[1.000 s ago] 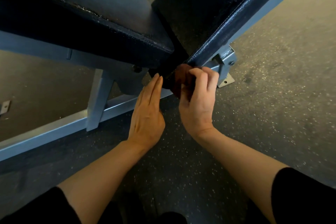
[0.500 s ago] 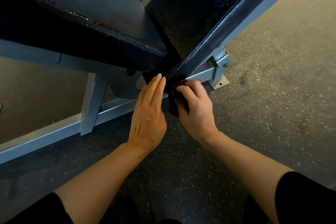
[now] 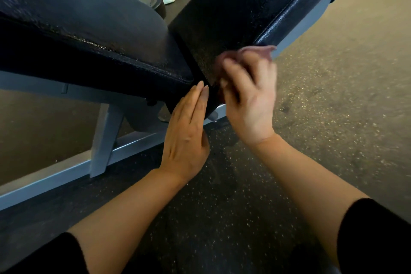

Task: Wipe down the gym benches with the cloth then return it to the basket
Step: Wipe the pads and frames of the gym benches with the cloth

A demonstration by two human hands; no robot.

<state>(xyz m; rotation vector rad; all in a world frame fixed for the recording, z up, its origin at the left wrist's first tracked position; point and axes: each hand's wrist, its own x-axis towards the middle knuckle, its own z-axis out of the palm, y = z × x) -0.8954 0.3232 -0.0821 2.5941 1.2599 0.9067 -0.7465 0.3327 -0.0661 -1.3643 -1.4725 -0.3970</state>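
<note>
Right hand [image 3: 249, 95] grips a reddish cloth [image 3: 255, 52] against the back pad [image 3: 244, 6]; left hand [image 3: 189, 127], fingers straight, rests flat just beside it.

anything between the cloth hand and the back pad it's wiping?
Nothing visible. The right hand holds the cloth directly against the lower edge of the back pad. The left hand lies flat beside it at the pad gap, not in between.

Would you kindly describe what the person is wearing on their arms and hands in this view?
Both forearms are bare. Black sleeves end near the elbows: the left sleeve and the right sleeve. The left hand and the right hand wear no gloves; no rings, watch or bracelets show, though the right hand is motion-blurred.
</note>
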